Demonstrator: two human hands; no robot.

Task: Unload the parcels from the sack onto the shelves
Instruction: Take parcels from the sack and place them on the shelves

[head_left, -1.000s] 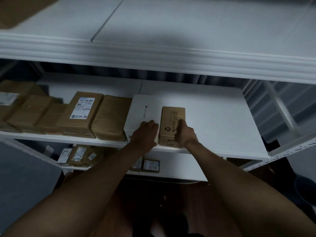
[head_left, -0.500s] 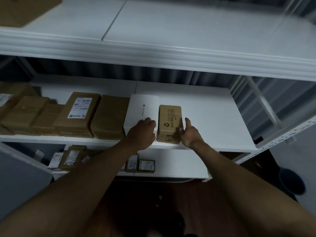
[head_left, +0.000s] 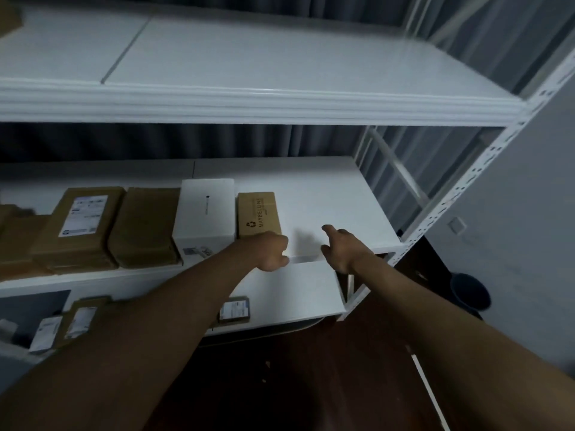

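While the brown Maybelline box lies on the middle shelf beside a white box, the left hand hangs curled and empty in front of it, and the right hand hovers with fingers loosely spread

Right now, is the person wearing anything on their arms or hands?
No. Both forearms are bare as far as the picture shows: no sleeves or gloves. I see no watch or ring on the left hand or the right hand, though the light is dim. Both arms are long and reach in from the bottom edge.
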